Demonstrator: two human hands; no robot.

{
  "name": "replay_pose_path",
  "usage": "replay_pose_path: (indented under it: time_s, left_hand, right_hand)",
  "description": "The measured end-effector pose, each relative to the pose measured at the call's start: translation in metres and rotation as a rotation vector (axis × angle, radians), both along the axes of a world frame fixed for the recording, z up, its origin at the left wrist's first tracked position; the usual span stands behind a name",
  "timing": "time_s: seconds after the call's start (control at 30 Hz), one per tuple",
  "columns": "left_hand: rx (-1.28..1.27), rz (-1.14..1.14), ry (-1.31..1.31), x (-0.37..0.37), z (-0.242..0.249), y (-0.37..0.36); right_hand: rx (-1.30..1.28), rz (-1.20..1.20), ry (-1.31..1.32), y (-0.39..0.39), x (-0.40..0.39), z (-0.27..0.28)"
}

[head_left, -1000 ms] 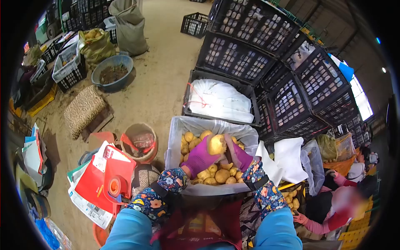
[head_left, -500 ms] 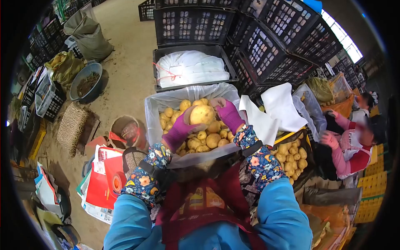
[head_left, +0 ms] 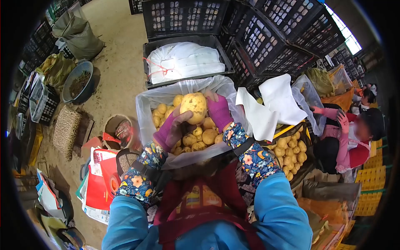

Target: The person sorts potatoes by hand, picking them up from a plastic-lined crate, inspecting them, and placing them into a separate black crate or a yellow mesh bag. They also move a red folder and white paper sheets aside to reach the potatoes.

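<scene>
Over a crate lined with clear plastic [head_left: 146, 108], my left hand [head_left: 171, 128], in a purple glove, grips a large potato [head_left: 193, 107] from its left and lower side. My right hand [head_left: 218, 109], gloved too, has its fingers at the upper right edge of the same potato. Smaller yellow potatoes [head_left: 198, 146] fill the crate below both hands. To the right, white sheets [head_left: 280, 102] lie beside a second crate's potatoes [head_left: 290, 153].
Behind stand a tray with a white wrapped bundle [head_left: 185, 61] and stacked black crates [head_left: 266, 46]. A bucket [head_left: 121, 131], red papers [head_left: 104, 179] and a basin [head_left: 78, 82] are at the left. A person [head_left: 352, 137] sits at the right.
The view has shifted slightly. The large potato is raised and turned in my hands, its browner, spotted side now showing. The person at the right has moved their hands.
</scene>
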State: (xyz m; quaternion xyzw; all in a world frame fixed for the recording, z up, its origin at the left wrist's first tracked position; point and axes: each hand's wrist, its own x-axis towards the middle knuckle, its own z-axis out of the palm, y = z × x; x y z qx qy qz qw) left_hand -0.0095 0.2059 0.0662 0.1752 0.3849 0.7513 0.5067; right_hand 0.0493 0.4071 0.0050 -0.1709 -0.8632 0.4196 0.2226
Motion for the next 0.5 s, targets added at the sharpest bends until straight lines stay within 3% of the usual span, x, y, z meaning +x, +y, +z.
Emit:
replay_pose_path:
  time_s: [0.13, 0.23, 0.37, 0.47, 0.5]
  left_hand:
    - [-0.021, 0.050, -0.205, -0.006, -0.020, 0.004]
    - [-0.020, 0.029, -0.313, -0.004, -0.024, 0.004]
    - [0.017, 0.028, -0.318, -0.004, -0.015, -0.001]
    - [-0.085, 0.112, -0.136, -0.008, -0.007, 0.001]
    - [-0.145, 0.145, -0.045, -0.008, -0.007, 0.000]
  right_hand:
    - [-0.070, -0.030, 0.126, -0.027, 0.003, 0.033]
    - [0.125, -0.045, -0.242, -0.041, 0.008, 0.045]
    - [0.320, 0.036, -0.092, -0.025, 0.004, 0.031]
    - [-0.050, 0.025, 0.258, -0.025, -0.009, 0.030]
    - [-0.050, 0.067, 0.251, -0.030, -0.008, 0.030]
